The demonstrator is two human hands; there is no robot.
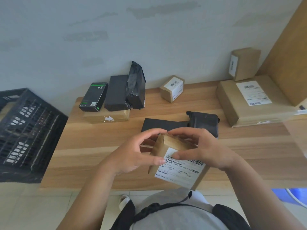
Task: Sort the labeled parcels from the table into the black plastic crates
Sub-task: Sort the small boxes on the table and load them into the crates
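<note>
A: What do the hands hold?

B: A brown box (176,161) with a white label (181,170) facing up, held above the near edge of the counter (93,156). The left hand (132,155) grips its left side, fingers (152,132) curled over the far top edge, thumb on the near face. The right hand (204,150) grips the right side, fingers curled over the top, thumb pressed on the label's corner.

A: So both sets of fingers are clamped on it?

B: Yes, from opposite sides, with the fingertips nearly meeting over the top.

A: What lies beyond the fingers?

B: Just past them, a flat black parcel (162,126), with a black bag parcel (204,122) to its right, touching or overlapping it. Farther off, near the wall, stands a small labeled box (172,88).

A: And to the sides?

B: Far right of the fingers, a large flat carton (249,100) with a label, and a smaller box (245,63) standing on its back end. Far left and beyond, a low carton (106,117) carries a black-and-green box (93,97), a dark box (116,92) and a black wrapped parcel (136,86) leaning on the wall.

A: The crate?

B: A black crate (25,133) sits left of the counter, well apart from the fingers. What's inside is unclear.
</note>
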